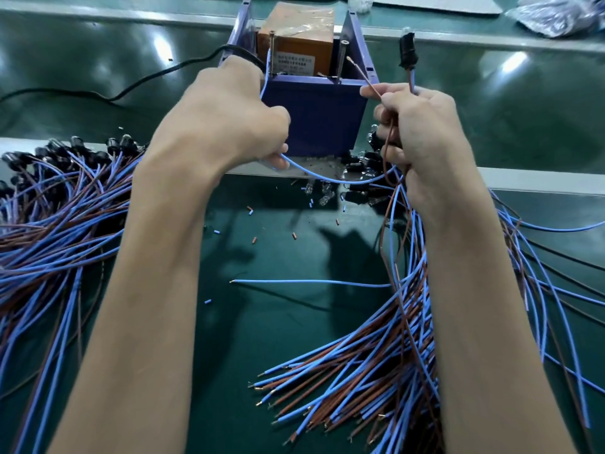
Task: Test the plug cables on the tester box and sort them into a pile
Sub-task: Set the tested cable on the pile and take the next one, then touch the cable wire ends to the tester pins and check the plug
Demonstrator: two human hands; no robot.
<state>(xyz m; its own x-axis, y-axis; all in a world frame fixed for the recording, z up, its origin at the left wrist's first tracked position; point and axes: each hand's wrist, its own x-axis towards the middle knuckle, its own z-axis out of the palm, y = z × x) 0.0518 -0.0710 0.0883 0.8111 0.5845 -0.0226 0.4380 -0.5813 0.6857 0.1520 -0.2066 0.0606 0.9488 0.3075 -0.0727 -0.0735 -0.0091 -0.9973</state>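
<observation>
The tester box [314, 113] is a blue open-topped bin with an orange transformer [294, 44] and two upright screws inside. My left hand [229, 116] pinches a blue wire [314, 175] whose end runs up to the left screw [271, 50]. My right hand [419, 132] grips a brown wire [370, 81], its bare tip close to the right screw [342, 57]. That hand also holds a black bulb socket [407, 50] upright, plus a bundle of cables.
A pile of blue and brown cables with black sockets [55, 204] lies at the left. Another heap of cables [393, 355] fans out at the lower right. A black power cord [114, 93] runs left from the box. Small insulation scraps [255, 239] dot the green mat.
</observation>
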